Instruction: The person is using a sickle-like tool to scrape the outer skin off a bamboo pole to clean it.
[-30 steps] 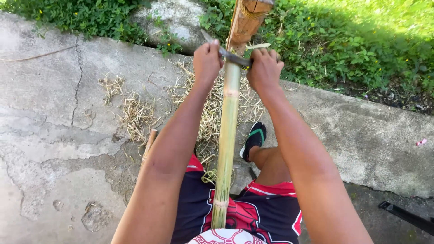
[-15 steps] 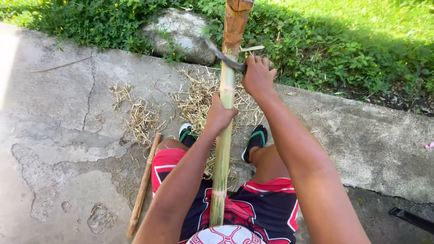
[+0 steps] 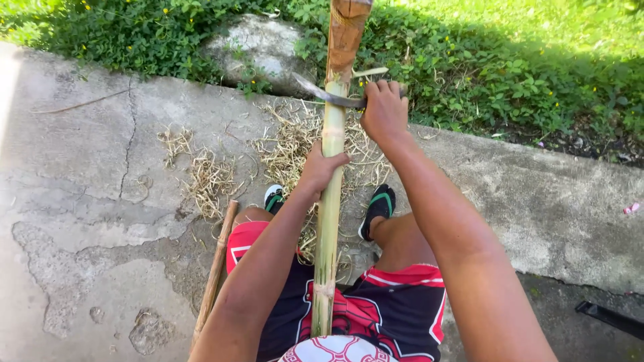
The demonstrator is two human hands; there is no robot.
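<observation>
**A:** So what moved? The bamboo pole (image 3: 329, 201) looks about the same to me: runs up from the lap, between the knees, top end past the picture's upper edge.

**B:** It's the left hand (image 3: 320, 169). A second ago it was up at the knife next to the right one, both fists side by side. Now it's slid down the pole and is wrapped around it about midway, well below the blade.

**A:** And the right hand (image 3: 384, 110)?

**B:** Hasn't budged. Closed tight on the knife (image 3: 329, 95) handle, blade lying across the pole just left of that fist, right where the green skin meets the brown upper part. A thin peeled strip (image 3: 370, 71) sticks out just above it.

**A:** So hands apart now, each clamped on something different.

**B:** Yep. My read: the low hand is bracing the pole so the blade hand can work alone.

**A:** Stuff around?

**B:** Dry shavings (image 3: 208, 175) on the concrete (image 3: 80, 201) beyond and left of the lower hand, a wooden stick (image 3: 216, 268) beside the left leg, a rock (image 3: 258, 47) and weeds further out.
</observation>
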